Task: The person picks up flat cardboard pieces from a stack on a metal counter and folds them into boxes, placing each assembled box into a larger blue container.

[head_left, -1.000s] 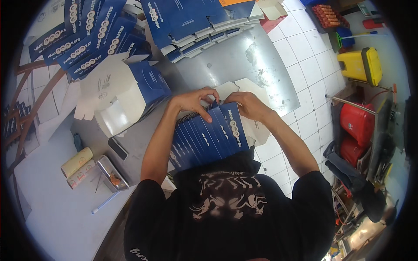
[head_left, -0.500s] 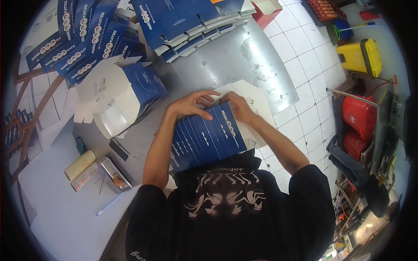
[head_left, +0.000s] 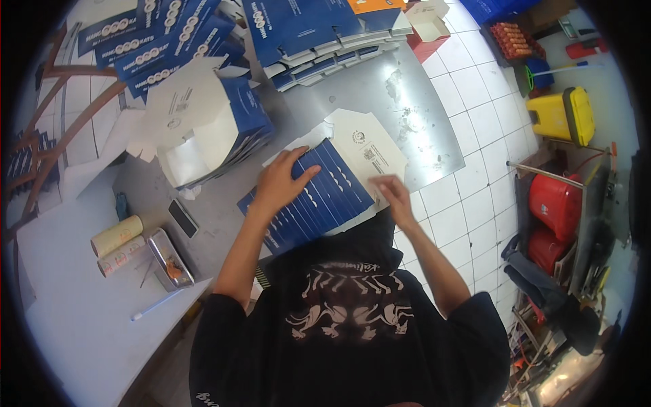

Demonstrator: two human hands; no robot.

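Note:
In front of my body lies a fanned stack of flat blue cardboard boxes point(head_left: 325, 203), their edges overlapping in narrow strips. A white inner panel point(head_left: 369, 146) with small print sticks out beyond the stack's far right side. My left hand point(head_left: 281, 182) rests on the stack's upper left part, thumb and fingers spread apart. Just off the right edge of the stack, my right hand point(head_left: 395, 198) hovers with loosely bent fingers and nothing visible in them. The near edge of the stack lies against my dark shirt.
Nested, partly folded boxes point(head_left: 196, 129) stand to the left, blue fanned boxes point(head_left: 152, 51) behind them. A blue box pile point(head_left: 298, 30) lies at the back of the metal table point(head_left: 413, 115). Nearer left are a phone point(head_left: 183, 218), a metal tin point(head_left: 169, 261), cardboard rolls point(head_left: 116, 235) and a pen point(head_left: 157, 305).
The stack has gone from tilted up between both hands to lying flatter, turned slightly. My right hand has let go and moved right and nearer; the left has slid onto the stack's left part.

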